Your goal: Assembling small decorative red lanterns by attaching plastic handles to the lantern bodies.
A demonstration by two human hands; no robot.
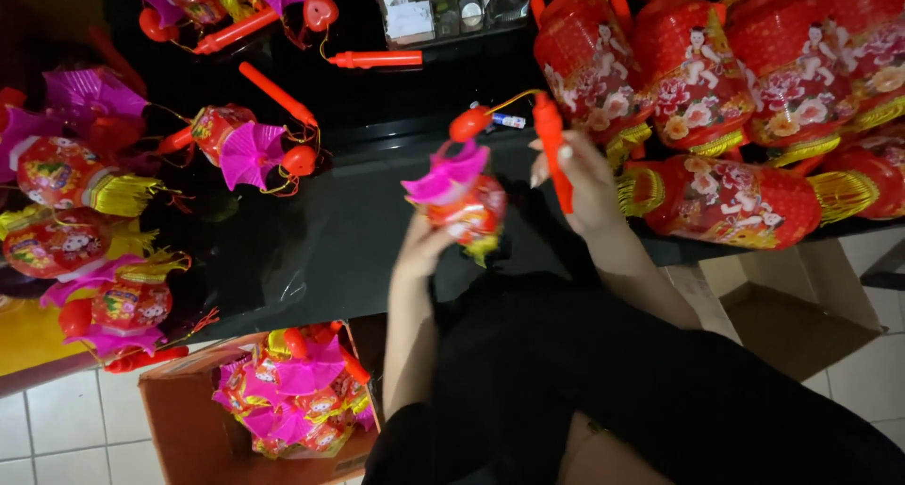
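On the far left of the black table lie finished small lanterns; below, a cardboard box holds more. Centre: left hand closed around a red-and-pink toy lantern above the table. Right hand grips its orange handle stick. Far right: stacked large red lanterns.

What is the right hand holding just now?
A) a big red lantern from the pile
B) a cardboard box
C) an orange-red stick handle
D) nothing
C: the right hand grips the orange-red stick handle, while the left hand holds the small lantern with the pink fan top.
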